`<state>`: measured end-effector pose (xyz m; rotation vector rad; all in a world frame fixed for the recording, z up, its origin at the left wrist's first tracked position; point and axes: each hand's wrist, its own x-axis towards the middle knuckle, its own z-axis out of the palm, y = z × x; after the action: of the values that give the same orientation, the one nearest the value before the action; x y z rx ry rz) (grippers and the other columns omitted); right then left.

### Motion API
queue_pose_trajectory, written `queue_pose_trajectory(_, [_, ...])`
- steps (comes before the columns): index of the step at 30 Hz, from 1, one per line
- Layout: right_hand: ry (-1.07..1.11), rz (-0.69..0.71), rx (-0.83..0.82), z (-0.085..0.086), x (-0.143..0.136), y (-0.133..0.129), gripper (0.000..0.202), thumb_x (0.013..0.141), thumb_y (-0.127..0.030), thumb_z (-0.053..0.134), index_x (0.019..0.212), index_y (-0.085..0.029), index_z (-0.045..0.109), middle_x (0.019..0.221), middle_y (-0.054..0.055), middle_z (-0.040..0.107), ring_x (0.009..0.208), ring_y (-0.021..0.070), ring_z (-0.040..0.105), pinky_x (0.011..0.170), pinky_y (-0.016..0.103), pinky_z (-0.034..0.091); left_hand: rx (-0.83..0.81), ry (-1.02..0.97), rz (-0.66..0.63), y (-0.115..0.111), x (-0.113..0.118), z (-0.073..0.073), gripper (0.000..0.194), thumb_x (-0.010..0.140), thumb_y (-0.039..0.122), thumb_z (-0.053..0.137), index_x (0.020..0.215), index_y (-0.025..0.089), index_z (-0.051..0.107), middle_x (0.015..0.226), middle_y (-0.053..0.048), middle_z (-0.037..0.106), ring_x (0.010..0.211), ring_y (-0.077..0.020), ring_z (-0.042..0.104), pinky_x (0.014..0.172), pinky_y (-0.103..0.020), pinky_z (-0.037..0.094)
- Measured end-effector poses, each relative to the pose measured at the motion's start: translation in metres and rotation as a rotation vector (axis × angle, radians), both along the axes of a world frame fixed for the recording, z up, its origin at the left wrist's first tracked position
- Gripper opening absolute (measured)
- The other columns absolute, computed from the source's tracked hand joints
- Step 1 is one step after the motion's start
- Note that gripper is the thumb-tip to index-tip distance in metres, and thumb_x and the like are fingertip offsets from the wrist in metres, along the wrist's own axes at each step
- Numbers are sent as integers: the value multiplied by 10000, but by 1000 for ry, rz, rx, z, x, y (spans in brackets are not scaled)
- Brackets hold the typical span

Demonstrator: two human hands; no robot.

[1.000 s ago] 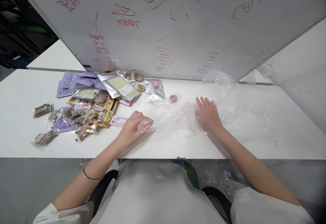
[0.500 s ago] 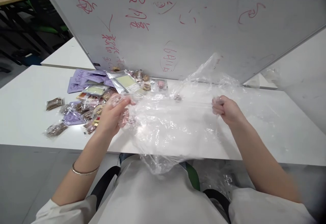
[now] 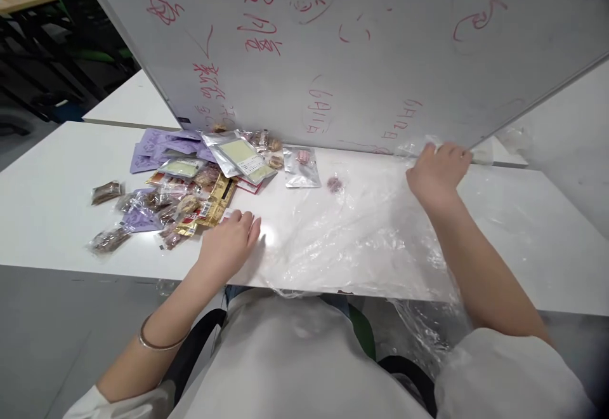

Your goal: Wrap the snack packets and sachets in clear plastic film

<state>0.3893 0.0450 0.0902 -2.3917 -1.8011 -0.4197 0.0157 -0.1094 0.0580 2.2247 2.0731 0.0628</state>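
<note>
A thin clear plastic sheet (image 3: 352,241) lies crumpled over the right half of the white table, its near part hanging past the front edge. My right hand (image 3: 438,174) is at its far side by the whiteboard, fingers curled on the film; the fingertips are hidden. My left hand (image 3: 229,244) rests palm down near the table's front, fingers loosely apart and no film in them. Just beyond its fingertips is a gold packet (image 3: 219,198) in a heap of wrapped snacks. Behind the sheet are a silver sachet (image 3: 302,174) and a small dark reddish round piece (image 3: 335,183).
The whiteboard (image 3: 295,76) with red writing stands along the table's back. Purple packets (image 3: 166,146), a silver-and-green pouch (image 3: 245,155) and brown wrapped snacks (image 3: 107,240) fill the left side. More clear film (image 3: 423,330) hangs below the table edge.
My left hand has let go of the film and come down closer to the front edge. My right hand has moved farther back, and the raised film has dropped onto the table.
</note>
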Motion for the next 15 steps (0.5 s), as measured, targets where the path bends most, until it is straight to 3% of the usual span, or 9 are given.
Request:
queue_pose_trajectory(3, [-8, 429, 73, 10, -48, -1, 332, 921, -127, 398, 1164, -91, 621, 1204, 230, 605, 1179, 328, 515, 1028, 490, 323, 147, 141, -41, 3, -5, -16, 312, 925, 400, 469, 986, 145, 639, 986, -174, 632, 885, -334, 636, 667, -378, 493])
queue_pose_trajectory(6, [158, 847, -110, 6, -107, 2, 341, 973, -251, 381, 1148, -169, 662, 1159, 123, 678, 1097, 259, 593, 960, 390, 410, 180, 155, -60, 5, -10, -33, 287, 899, 350, 510, 1024, 123, 634, 1026, -215, 616, 971, -401, 587, 793, -513, 497])
queue_pose_trajectory(8, [164, 882, -263, -6, -147, 8, 385, 980, -397, 403, 1077, -166, 695, 1052, 113, 712, 997, 259, 641, 928, 394, 440, 211, 109, -64, 5, -13, -41, 256, 907, 257, 456, 1038, 119, 627, 1059, -231, 607, 996, -409, 570, 815, -550, 490])
queue_pose_trajectory(11, [33, 787, -373, -33, -193, 19, 560, 891, -625, 508, 878, -100, 703, 928, 176, 703, 992, 324, 637, 951, 493, 438, 245, 72, -107, 6, -16, -46, 266, 864, 121, 413, 1025, 119, 625, 1057, -228, 606, 1048, -403, 562, 871, -570, 481])
queue_pose_trajectory(13, [5, 781, -365, -50, -211, 24, 549, 843, -630, 589, 805, -91, 685, 884, 194, 693, 1013, 362, 625, 977, 586, 403, 239, 89, -115, 7, -19, -45, 292, 836, 73, 408, 1023, 123, 627, 1035, -217, 617, 1046, -389, 577, 877, -562, 489])
queue_pose_trajectory(15, [41, 867, -296, -61, -217, 29, 401, 835, -508, 657, 773, -113, 683, 805, 165, 691, 979, 370, 638, 1009, 678, 328, 203, 113, -76, 8, -23, -41, 301, 841, 60, 393, 1010, 121, 634, 1012, -214, 633, 1004, -379, 604, 817, -528, 518])
